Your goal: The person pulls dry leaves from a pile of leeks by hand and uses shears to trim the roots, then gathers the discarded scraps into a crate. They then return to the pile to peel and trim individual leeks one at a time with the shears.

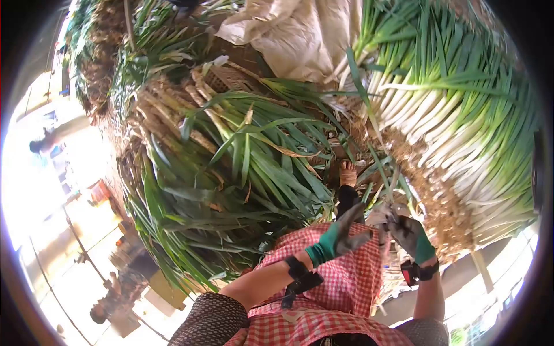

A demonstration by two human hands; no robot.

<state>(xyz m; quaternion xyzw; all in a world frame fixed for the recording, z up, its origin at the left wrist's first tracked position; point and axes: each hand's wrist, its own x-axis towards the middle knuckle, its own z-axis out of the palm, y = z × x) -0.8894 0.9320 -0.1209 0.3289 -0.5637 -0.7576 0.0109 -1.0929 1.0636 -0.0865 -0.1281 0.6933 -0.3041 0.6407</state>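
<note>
My left hand [345, 235], in a grey glove with a green cuff, is held over my lap with its fingers stretched out and the thumb apart. Nothing shows in it. My right hand [410, 232], gloved the same way, has its fingers closed near pale, withered strips [378, 214]; what exactly they grip is too blurred to name. To the left of my hands lies a heap of untrimmed green onions [254, 155] with long leaves and dirty, brownish stems. On the right, cleaned green onions [438, 121] with white stems are laid in a long row.
A beige cloth sack [300, 40] lies at the top, between the piles. Below me are my red checked apron [329, 277] and a bare foot [347, 173] among scraps. Soil [441, 210] borders the cleaned row. Another person [107, 305] is in the far left background.
</note>
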